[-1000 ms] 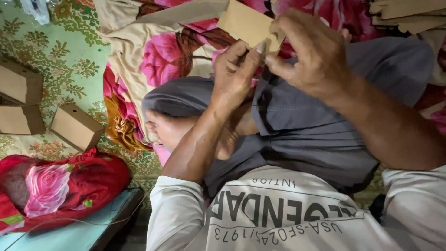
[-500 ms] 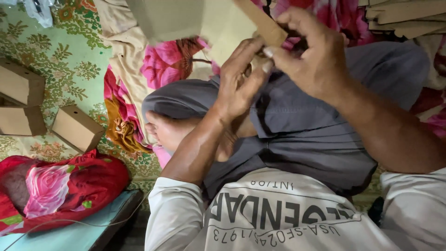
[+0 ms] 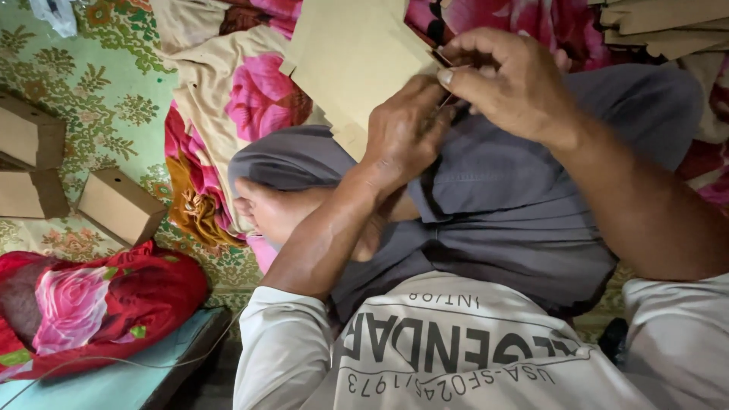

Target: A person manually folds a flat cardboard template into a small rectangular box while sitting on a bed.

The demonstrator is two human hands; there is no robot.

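While pinched by left hand (image 3: pixel 406 129) and right hand (image 3: pixel 509 87), flat cardboard sheet (image 3: pixel 353 57), long axis up-left.

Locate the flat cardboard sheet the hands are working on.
Head view, top centre: the flat cardboard sheet is held above the lap, its right edge pinched between the left hand and right hand, over the floral cloth.
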